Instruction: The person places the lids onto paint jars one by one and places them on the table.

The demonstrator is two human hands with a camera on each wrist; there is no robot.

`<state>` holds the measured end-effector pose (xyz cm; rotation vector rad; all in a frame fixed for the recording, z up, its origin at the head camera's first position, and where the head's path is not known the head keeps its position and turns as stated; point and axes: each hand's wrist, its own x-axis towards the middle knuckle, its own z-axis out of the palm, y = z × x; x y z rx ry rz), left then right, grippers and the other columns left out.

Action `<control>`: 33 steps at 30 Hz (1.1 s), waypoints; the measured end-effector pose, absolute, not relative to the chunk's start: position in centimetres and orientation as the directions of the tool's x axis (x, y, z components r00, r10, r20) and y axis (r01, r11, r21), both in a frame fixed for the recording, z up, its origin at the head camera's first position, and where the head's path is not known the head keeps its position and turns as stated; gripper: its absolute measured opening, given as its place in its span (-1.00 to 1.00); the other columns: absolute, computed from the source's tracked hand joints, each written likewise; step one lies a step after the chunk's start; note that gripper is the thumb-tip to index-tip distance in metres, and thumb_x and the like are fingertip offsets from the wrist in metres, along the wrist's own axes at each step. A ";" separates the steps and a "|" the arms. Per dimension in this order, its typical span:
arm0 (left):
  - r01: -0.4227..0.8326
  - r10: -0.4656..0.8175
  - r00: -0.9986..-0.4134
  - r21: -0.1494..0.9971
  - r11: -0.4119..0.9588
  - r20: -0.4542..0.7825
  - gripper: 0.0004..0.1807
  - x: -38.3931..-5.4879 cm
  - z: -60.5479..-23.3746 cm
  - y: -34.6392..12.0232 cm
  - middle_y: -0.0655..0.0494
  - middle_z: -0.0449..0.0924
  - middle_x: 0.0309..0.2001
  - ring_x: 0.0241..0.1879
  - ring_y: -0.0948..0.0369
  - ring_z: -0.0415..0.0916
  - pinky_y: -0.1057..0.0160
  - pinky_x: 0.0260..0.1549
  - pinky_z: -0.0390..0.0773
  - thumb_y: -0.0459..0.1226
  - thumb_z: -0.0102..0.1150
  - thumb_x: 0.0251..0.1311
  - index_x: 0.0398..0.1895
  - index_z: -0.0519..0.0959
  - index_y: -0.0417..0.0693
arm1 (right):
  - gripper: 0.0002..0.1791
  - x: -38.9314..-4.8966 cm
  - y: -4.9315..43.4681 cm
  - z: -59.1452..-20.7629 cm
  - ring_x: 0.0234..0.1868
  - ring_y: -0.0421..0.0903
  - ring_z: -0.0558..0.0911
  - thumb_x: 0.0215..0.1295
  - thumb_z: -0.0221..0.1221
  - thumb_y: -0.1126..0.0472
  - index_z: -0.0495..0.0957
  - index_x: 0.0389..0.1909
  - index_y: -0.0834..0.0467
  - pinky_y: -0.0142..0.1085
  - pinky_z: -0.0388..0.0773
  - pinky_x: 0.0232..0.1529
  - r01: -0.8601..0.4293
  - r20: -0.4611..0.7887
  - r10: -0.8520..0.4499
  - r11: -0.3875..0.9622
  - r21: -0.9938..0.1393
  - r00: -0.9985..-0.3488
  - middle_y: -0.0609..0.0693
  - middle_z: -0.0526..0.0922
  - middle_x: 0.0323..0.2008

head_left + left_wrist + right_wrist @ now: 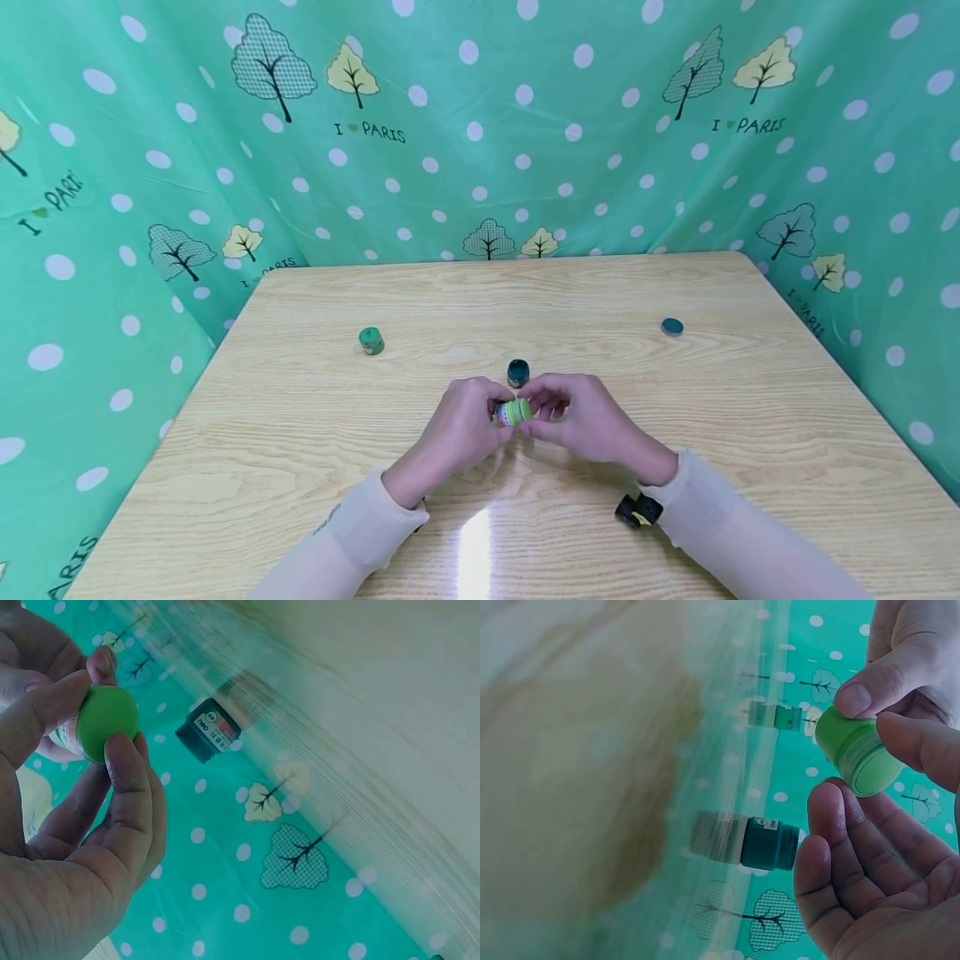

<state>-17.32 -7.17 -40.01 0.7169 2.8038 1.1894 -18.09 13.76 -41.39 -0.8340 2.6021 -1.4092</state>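
A small light-green jar point(514, 412) with a printed label is held sideways above the table, between both hands. My left hand point(467, 421) grips its body with thumb and fingers; in the left wrist view its rounded green base point(110, 724) shows between them. My right hand point(585, 417) has thumb and fingertips on opposite sides of the jar's ringed end point(877, 774), the lower fingers spread beneath. Just beyond the hands stands a dark teal jar point(518, 372), its mouth uncovered; its label point(214, 731) faces the left wrist camera.
A green jar point(371, 341) stands at the left of the wooden table point(300, 467). At the right lies a flat dark teal lid point(672, 327). A green dotted curtain point(480, 158) hangs behind and along both sides. A black wrist device point(639, 510) sits at the right cuff.
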 end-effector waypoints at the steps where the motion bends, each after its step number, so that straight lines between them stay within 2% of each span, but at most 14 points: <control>1: 0.407 0.415 -0.895 0.684 0.605 0.165 -0.75 -17.3 -40.0 -7.2 0.12 0.71 -0.37 -0.47 0.31 0.49 0.40 -0.51 0.56 -0.48 0.51 -0.03 -0.23 0.76 -0.18 | -0.65 -18.1 13.8 -41.4 -0.31 -0.16 0.65 0.14 0.51 0.24 0.70 -0.04 0.11 -0.32 0.64 -0.32 -0.423 0.186 -0.486 0.438 -0.793 -0.854 -0.12 0.70 -0.32; 11: 0.412 0.419 -0.892 0.683 0.603 0.168 -0.76 -17.3 -40.0 -7.1 0.12 0.70 -0.37 -0.45 0.29 0.50 0.40 -0.50 0.55 -0.49 0.49 -0.03 -0.23 0.76 -0.20 | -0.75 -18.1 13.6 -41.2 -0.39 -0.17 0.65 0.25 0.45 0.06 0.74 -0.15 0.10 -0.32 0.64 -0.39 -0.353 0.118 -0.454 0.478 -0.804 -0.883 -0.15 0.70 -0.38; 16: 0.415 0.422 -0.891 0.679 0.605 0.168 -0.75 -17.3 -40.0 -7.1 0.13 0.67 -0.39 -0.47 0.30 0.47 0.39 -0.51 0.53 -0.49 0.49 -0.03 -0.22 0.76 -0.21 | -0.73 -18.1 13.6 -41.3 -0.47 -0.13 0.61 0.31 0.39 -0.04 0.74 -0.24 0.09 -0.34 0.54 -0.51 -0.317 0.075 -0.439 0.509 -0.801 -0.895 -0.16 0.68 -0.45; 24: 0.412 0.423 -0.892 0.676 0.611 0.160 -0.75 -17.3 -40.0 -7.1 0.15 0.65 -0.41 -0.47 0.29 0.46 0.38 -0.50 0.53 -0.49 0.48 -0.03 -0.21 0.76 -0.21 | -0.69 -18.2 13.6 -41.3 -0.58 -0.19 0.50 0.39 0.28 -0.16 0.73 -0.37 -0.02 -0.36 0.40 -0.60 -0.310 0.050 -0.445 0.534 -0.787 -0.894 -0.12 0.64 -0.55; 29: 0.409 0.421 -0.893 0.675 0.614 0.159 -0.74 -17.3 -40.0 -7.1 0.16 0.63 -0.43 -0.47 0.28 0.46 0.37 -0.50 0.52 -0.49 0.49 -0.04 -0.21 0.76 -0.20 | -0.65 -18.2 13.7 -41.2 -0.58 -0.18 0.52 0.37 0.27 -0.20 0.73 -0.35 -0.01 -0.35 0.43 -0.59 -0.302 0.040 -0.442 0.541 -0.785 -0.896 -0.06 0.66 -0.54; 33: 0.412 0.421 -0.893 0.670 0.617 0.161 -0.73 -17.3 -39.9 -7.1 0.15 0.66 -0.41 -0.46 0.29 0.47 0.38 -0.49 0.53 -0.48 0.50 -0.04 -0.20 0.76 -0.21 | -0.61 -18.1 13.9 -41.1 -0.51 -0.16 0.58 0.34 0.31 -0.20 0.73 -0.21 0.07 -0.32 0.52 -0.53 -0.304 0.052 -0.431 0.542 -0.784 -0.901 -0.09 0.67 -0.47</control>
